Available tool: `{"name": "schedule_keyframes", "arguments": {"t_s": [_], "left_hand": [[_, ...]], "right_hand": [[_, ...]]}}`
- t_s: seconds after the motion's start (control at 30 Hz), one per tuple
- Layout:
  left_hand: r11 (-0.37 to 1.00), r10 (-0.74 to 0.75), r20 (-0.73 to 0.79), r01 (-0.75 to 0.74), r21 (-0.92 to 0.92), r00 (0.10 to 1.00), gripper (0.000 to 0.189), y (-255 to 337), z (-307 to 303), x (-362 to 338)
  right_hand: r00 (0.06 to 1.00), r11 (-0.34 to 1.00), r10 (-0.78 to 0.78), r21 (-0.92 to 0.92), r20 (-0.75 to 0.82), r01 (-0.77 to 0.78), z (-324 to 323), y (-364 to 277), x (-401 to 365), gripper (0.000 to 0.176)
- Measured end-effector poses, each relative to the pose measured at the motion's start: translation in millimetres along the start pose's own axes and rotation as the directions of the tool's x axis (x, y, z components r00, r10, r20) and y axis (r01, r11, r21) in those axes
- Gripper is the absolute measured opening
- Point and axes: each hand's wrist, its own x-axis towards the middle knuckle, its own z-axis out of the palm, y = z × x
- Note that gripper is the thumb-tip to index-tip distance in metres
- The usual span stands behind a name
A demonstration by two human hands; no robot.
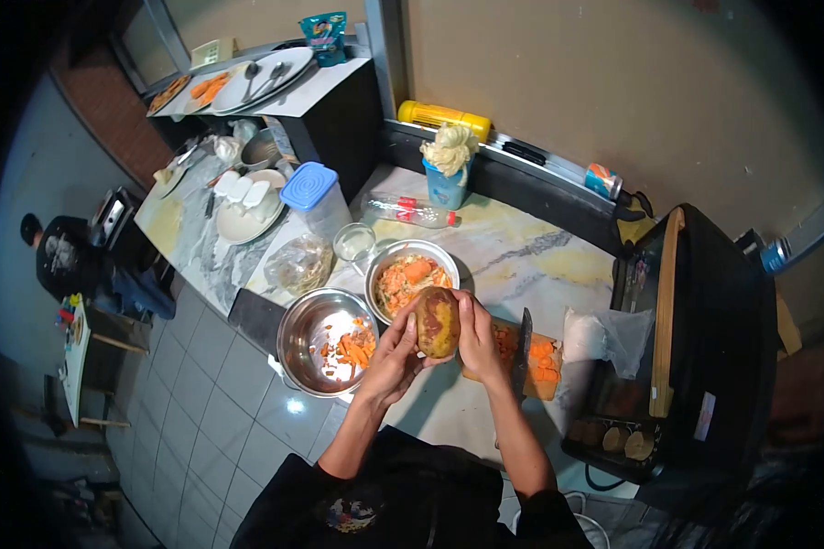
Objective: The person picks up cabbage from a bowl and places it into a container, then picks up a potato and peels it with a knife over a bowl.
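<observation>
A large potato (438, 322), yellow-brown with reddish patches, is held up in both hands above the counter. My left hand (395, 360) is closed around its left side and underside. On its right side, the fingers of my right hand (478, 337) press against the skin. Just behind the potato stands a white bowl (372, 291) of shredded vegetables with orange pieces on top. To the left, a steel pot (293, 359) contains cut carrot pieces. Right of my right hand, a knife (523, 352) lies across a wooden cutting board (542, 392) with carrot slices (544, 355).
A plastic bag of white stuff (588, 335) lies beside a black toaster oven (705, 366). Behind are a clear bottle (403, 209), a blue cup (446, 190), a blue-lidded container (313, 194), a glass (354, 243) and a plastic bag (300, 263). Another person (73, 256) is at far left.
</observation>
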Motion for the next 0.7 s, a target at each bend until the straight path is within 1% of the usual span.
{"name": "schedule_keyframes", "arguments": {"t_s": [0.07, 0.1, 0.13, 0.2, 0.23, 0.27, 0.33, 0.47, 0.53, 0.57, 0.6, 0.63, 0.67, 0.7], "left_hand": [[0.994, -0.057, 0.071, 0.063, -0.085, 0.996, 0.059, -7, -3, -5], [0.991, -0.080, 0.061, 0.086, -0.106, 0.995, 0.064, -11, -4, -8], [0.992, -0.071, 0.046, 0.076, -0.103, 0.996, 0.064, -16, -5, -10], [0.980, -0.068, 0.087, 0.083, -0.182, 0.994, 0.051, -24, -6, -14], [0.986, -0.070, 0.071, 0.080, -0.144, 0.995, 0.052, -25, -3, -17], [0.986, -0.065, 0.062, 0.073, -0.147, 0.996, 0.052, -26, -2, -19], [0.980, -0.078, 0.037, 0.084, -0.180, 0.996, 0.052, -29, -1, -25], [0.977, -0.007, -0.007, 0.005, -0.211, 1.000, 0.053, -25, -1, -26], [0.984, 0.083, -0.085, -0.095, -0.149, 0.993, 0.054, -20, 2, -24], [0.985, 0.131, -0.127, -0.144, -0.093, 0.983, 0.053, -17, 5, -24], [0.983, 0.143, -0.128, -0.156, -0.095, 0.981, 0.053, -12, 3, -23], [0.972, 0.139, -0.106, -0.156, -0.178, 0.985, 0.052, -8, 0, -23], [0.953, 0.135, -0.083, -0.152, -0.261, 0.987, 0.051, -5, -3, -23], [0.956, 0.120, -0.077, -0.136, -0.259, 0.990, 0.051, -1, -11, -26]], "right_hand": [[1.000, 0.998, -0.007, -0.068, 0.013, 0.008, -3, 5, -6, 0.036], [0.999, 0.994, -0.002, -0.106, 0.033, 0.006, -5, -3, -8, 0.036], [0.999, 0.995, -0.003, -0.095, 0.046, 0.007, -6, -4, -11, 0.036], [0.997, 0.992, 0.038, -0.119, 0.062, -0.031, -9, -4, -18, 0.034], [0.997, 0.987, 0.041, -0.155, 0.063, -0.030, -10, -3, -21, 0.034], [0.996, 0.988, 0.041, -0.152, 0.073, -0.030, -10, -2, -22, 0.034], [0.997, 0.991, -0.004, -0.136, 0.071, 0.014, -10, 0, -26, 0.033], [0.986, 0.991, -0.041, -0.122, 0.159, 0.061, -8, -5, -18, 0.033], [0.996, 0.997, 0.015, -0.082, 0.092, -0.008, -3, -6, -20, 0.034], [0.995, 0.996, 0.009, -0.085, 0.102, 0.000, -1, -8, -21, 0.034], [0.994, 0.998, 0.038, -0.050, 0.099, -0.033, 1, -14, -20, 0.034], [0.993, 0.997, 0.072, -0.015, 0.096, -0.070, 4, -18, -19, 0.035], [0.992, 0.998, 0.069, -0.019, 0.104, -0.068, 7, -15, -16, 0.035], [0.991, 0.996, 0.084, 0.006, 0.104, -0.085, 11, -13, -12, 0.034]]}}
